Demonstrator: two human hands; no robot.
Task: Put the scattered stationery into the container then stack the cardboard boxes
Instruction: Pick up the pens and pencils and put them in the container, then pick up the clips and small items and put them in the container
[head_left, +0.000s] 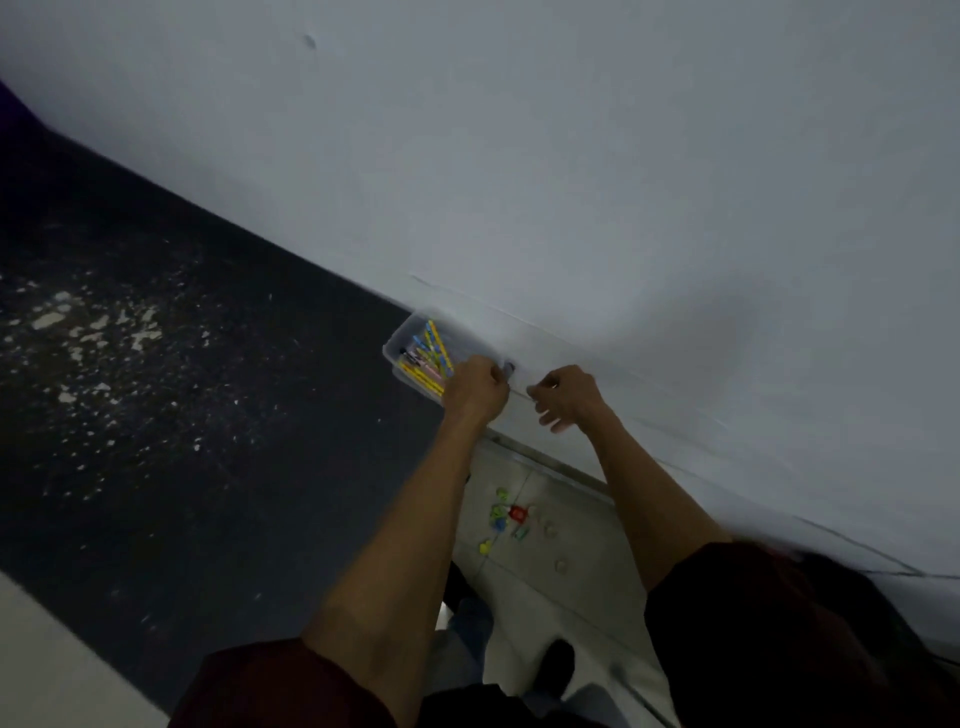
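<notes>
- Because the view is tilted and blurred, I take the clear container as my landmark: it sits right on the line where a dark speckled surface meets a broad white surface.
- Above and to the right of the container the white surface runs on bare. To its left the dark surface is just as open, flecked with pale chips.
- Below the container, between my two forearms, I see a strip of pale tiled floor. Small coloured pieces lie scattered on it, well apart from the container, and a dark shoe shows lower still.
- The left hand covers the container's lower right corner. Its fingers are curled tight, with a small dark item sticking out past the knuckles.
- The right hand is just to the right of the container, close beside the left hand. Thumb and forefinger are drawn together and the other fingers loosely bent. I cannot tell whether it has hold of anything.
- The container is shallow, rectangular and see-through, with no lid on it. Yellow, blue and pink pencils lie slanted inside it.
- Both sleeves are dark red.
</notes>
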